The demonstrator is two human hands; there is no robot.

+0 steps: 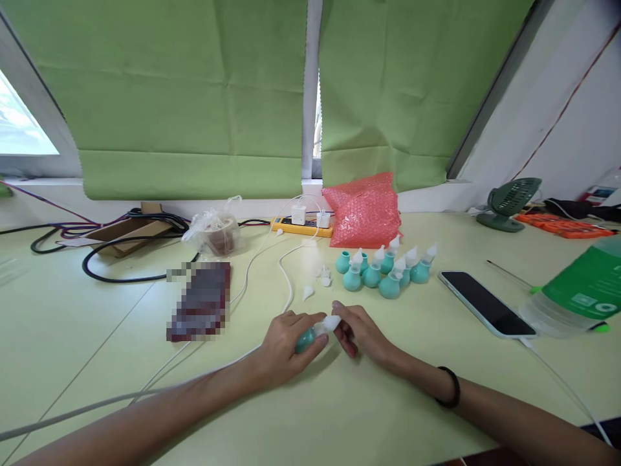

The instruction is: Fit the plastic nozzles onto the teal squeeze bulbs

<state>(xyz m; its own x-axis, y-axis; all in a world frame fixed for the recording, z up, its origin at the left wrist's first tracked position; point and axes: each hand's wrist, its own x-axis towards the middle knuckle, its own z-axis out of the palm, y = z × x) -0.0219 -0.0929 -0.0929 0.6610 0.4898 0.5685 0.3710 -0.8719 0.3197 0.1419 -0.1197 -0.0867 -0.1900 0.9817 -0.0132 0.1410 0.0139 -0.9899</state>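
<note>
My left hand (291, 343) is closed around a nasal aspirator, whose teal bulb (305, 340) shows between thumb and fingers. Its clear neck and white tip (330, 323) point right. Against the end of that tip, my right hand (361, 333) has its fingers curled and pinched together; part of the fingers is hidden. Beyond the hands stands a group of similar teal aspirators (389, 285), most with pale tips upward. At least one teal bulb (342, 262) there has no tip on it. Several loose white tips (326, 278) lie left of the group.
Behind stand a red bubble-wrap bag (363, 213), a yellow power strip (305, 226) with white cables, and a bagged tape roll (218, 236). A blurred dark red object (201, 301) lies left. At right are a phone (485, 303), a large bottle (577, 285) and a fan (509, 200).
</note>
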